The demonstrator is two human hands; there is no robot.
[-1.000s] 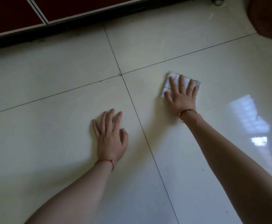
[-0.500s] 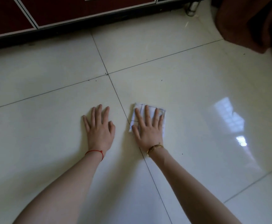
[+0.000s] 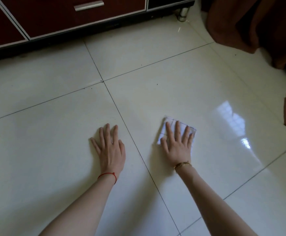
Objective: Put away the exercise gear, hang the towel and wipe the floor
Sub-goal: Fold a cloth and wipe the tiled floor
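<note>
Cloth (image 3: 168,126) slid right, off grout line (image 3: 139,151).

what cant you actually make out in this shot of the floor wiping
- Cloth, head view: mostly covered by the right hand, so its full shape and pattern are hidden.
- Floor under the left hand and under the cloth: covered, so dirt or wetness there is unknown.
- Brown fabric, top right: cut off by the frame edge.
- Cabinet: only its bottom shows.
- Exercise gear and towel: not in view.

Right hand (image 3: 177,147) presses a folded cloth (image 3: 170,124) on the tiled floor (image 3: 53,150); left hand (image 3: 110,150) lies flat beside
</note>
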